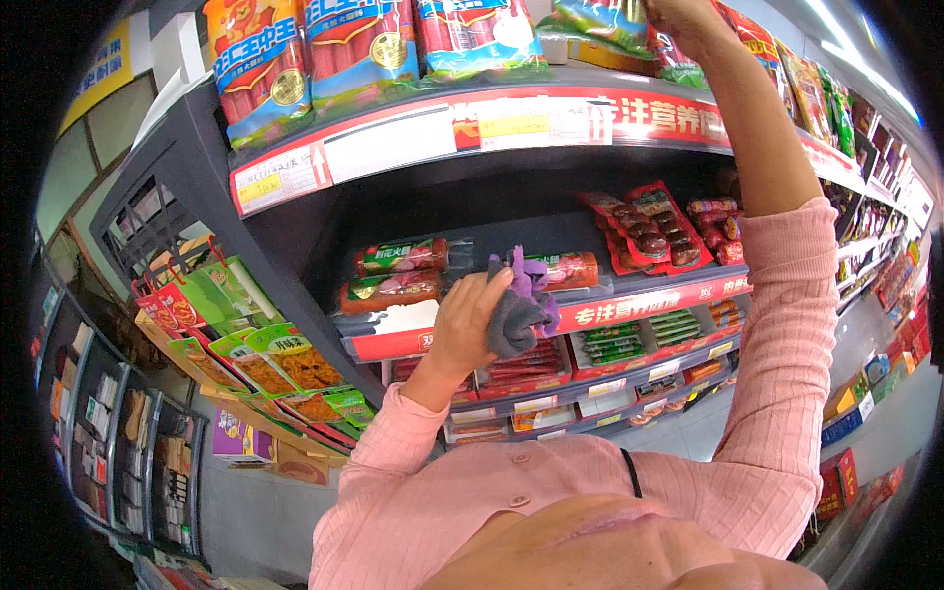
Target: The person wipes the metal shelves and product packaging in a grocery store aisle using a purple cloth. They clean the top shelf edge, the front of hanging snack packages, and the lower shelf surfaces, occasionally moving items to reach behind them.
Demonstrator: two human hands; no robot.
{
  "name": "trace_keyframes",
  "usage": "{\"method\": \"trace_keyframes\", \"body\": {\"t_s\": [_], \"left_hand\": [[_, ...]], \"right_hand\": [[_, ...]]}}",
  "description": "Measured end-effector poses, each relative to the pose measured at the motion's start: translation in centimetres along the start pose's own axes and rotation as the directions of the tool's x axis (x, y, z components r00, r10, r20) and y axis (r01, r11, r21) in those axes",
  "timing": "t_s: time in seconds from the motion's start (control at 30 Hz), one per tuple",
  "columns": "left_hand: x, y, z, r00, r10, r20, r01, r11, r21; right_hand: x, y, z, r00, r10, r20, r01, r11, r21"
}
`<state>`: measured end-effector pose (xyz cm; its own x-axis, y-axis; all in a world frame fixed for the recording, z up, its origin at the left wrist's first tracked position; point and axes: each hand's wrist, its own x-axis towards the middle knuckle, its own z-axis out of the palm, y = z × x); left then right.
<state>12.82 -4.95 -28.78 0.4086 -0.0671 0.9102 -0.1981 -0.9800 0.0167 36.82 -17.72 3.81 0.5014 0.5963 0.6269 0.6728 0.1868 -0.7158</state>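
Observation:
My left hand (468, 321) grips a bunched grey and purple cloth (516, 313) in front of the middle shelf. Behind the cloth lie packaged ham sausages (398, 258) in clear film. My right hand (686, 22) is raised to the upper shelf at the top edge, by a blue and green bag (601, 26) that looks tilted; its fingers are cut off by the frame, so the hold is unclear. Large bags of red sausages (354, 44) stand upright on that shelf. Red vacuum packs of dark sausages (653, 228) lie on the middle shelf.
The shelf edge (531, 125) carries price labels. Lower shelves hold boxes of green-wrapped sausage sticks (612, 343). Green snack packets (287, 354) hang at the shelf's left end. A purple carton (243, 439) stands on the floor at left.

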Motion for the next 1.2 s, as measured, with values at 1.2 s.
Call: {"method": "trace_keyframes", "body": {"t_s": [1.2], "left_hand": [[0.2,-0.3,-0.3,0.999,0.045,-0.008,-0.045,0.999,-0.023]], "right_hand": [[3.2,0.2,-0.5,0.964,-0.234,-0.128,0.209,0.960,-0.185]]}}
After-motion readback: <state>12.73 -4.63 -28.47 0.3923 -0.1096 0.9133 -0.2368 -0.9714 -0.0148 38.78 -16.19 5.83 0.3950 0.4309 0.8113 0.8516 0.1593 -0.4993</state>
